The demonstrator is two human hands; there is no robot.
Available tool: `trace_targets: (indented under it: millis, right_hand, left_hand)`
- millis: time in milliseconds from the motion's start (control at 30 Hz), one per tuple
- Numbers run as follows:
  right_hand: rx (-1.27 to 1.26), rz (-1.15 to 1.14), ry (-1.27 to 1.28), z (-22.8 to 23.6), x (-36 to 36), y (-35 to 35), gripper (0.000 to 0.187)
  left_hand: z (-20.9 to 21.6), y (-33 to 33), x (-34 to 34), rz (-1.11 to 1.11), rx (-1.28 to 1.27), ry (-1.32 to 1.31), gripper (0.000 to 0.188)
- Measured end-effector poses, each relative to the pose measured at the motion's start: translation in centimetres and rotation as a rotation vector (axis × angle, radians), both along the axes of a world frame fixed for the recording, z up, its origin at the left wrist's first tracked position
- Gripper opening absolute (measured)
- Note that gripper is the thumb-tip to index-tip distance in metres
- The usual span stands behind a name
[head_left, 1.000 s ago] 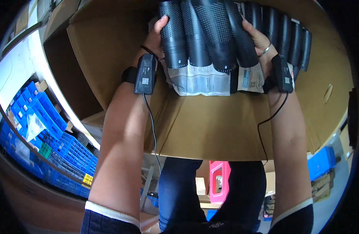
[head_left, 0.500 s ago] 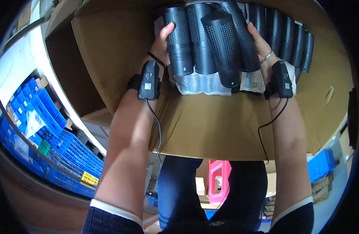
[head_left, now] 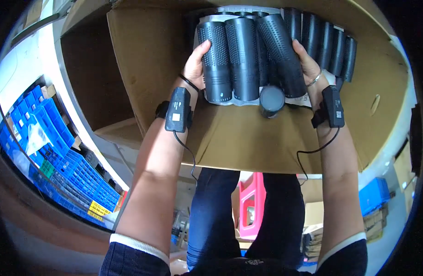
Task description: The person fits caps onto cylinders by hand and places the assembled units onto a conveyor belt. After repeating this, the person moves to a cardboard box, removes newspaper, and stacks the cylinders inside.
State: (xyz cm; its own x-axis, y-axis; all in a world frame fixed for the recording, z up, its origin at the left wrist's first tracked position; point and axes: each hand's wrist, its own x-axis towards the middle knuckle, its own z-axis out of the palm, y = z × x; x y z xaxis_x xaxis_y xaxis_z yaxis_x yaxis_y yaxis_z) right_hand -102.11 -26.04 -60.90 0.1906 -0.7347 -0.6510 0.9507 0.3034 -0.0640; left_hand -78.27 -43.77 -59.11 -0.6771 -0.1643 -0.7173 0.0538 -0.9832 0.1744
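Note:
Between my two hands is a row of black cylinders (head_left: 242,60) with dotted, perforated-looking upper walls, inside a large cardboard box. My left hand (head_left: 196,65) grips the row's left end, thumb on the front of the outermost cylinder (head_left: 214,64). My right hand (head_left: 309,66) clasps the right end, against a cylinder that leans to the left at its top (head_left: 282,55). Below the row, one more cylinder (head_left: 272,100) points its round end up toward me; the rest of it is mostly hidden. The fingers behind the row cannot be seen.
More black cylinders (head_left: 326,46) stand in a row at the right of the box (head_left: 248,142), with printed paper beneath and behind. Cabled black devices (head_left: 178,110) are strapped to both wrists. Blue crates (head_left: 59,133) lie at left; a pink stool (head_left: 251,207) is below.
The front cylinder has dropped out of the row and tipped, so its round end now shows. Both hands with the row sit a little lower in the picture.

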Motion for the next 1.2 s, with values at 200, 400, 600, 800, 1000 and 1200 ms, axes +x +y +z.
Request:
trace_targets:
  millis: [200,400,600,800,1000,1200]
  right_hand:
    - [-0.125,0.047,0.456,3.0,0.9,-0.4,0.060]
    - [-0.093,0.147,0.509,9.2,1.7,2.6,0.080]
    - [-0.082,0.173,0.527,20.5,3.2,8.6,0.093]
    - [-0.083,0.269,0.508,37.0,5.6,13.3,0.106]
    - [-0.133,0.367,0.468,54.2,11.4,17.9,0.099]
    - [-0.299,0.564,0.452,64.0,20.4,18.3,0.088]
  left_hand:
    - [3.8,0.2,0.1,-0.037,-0.005,-0.003,0.051]
    - [8.9,3.3,1.8,-0.057,0.043,-0.037,0.047]
    - [19.6,10.4,4.3,-0.073,0.174,0.074,0.048]
    - [34.1,18.8,8.2,0.052,0.236,0.094,0.042]
    - [51.8,27.4,14.6,0.266,0.092,0.101,0.040]
    - [62.6,32.8,25.3,0.404,0.090,0.169,0.050]
